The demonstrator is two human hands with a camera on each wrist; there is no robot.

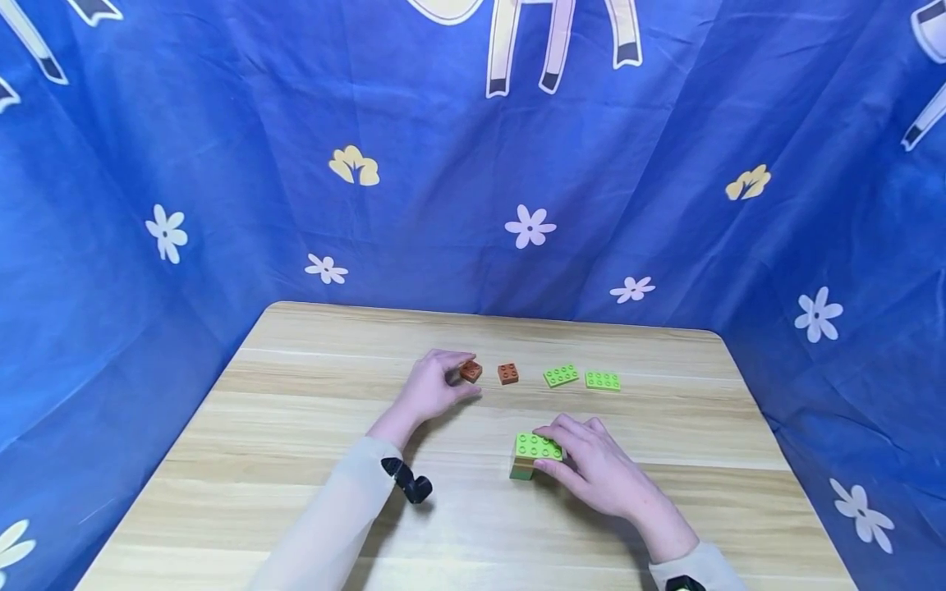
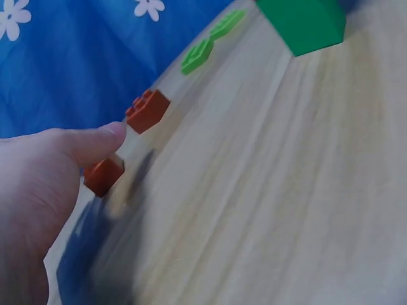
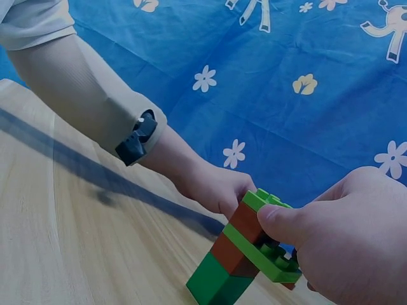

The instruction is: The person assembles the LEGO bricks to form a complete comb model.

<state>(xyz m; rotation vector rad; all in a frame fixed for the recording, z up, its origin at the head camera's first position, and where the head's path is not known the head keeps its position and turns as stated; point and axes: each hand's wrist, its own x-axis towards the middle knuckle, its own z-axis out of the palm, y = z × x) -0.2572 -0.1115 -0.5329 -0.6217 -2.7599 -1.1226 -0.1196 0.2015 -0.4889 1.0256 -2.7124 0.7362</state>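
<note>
My left hand (image 1: 430, 389) reaches round a reddish-brown toy building brick (image 1: 470, 373), thumb and fingers spread on either side of it. In the left wrist view the thumb (image 2: 95, 143) passes over part of that brick (image 2: 105, 178). My right hand (image 1: 594, 464) holds a stack of building bricks (image 1: 526, 462) upright on the table, thumb at the near side and fingers over the far side. The right wrist view shows its layers: a dark green base (image 3: 219, 279), brown bricks and light green plates, one plate jutting out beneath the thumb. The palm hides part of the stack.
A second brown brick (image 1: 507, 373) lies just right of the left hand. Farther right are two light green studded plates, one angled (image 1: 562, 376) and one straighter (image 1: 603, 381). The wooden table (image 1: 310, 394) meets a blue patterned curtain (image 1: 429, 222) behind and at both sides.
</note>
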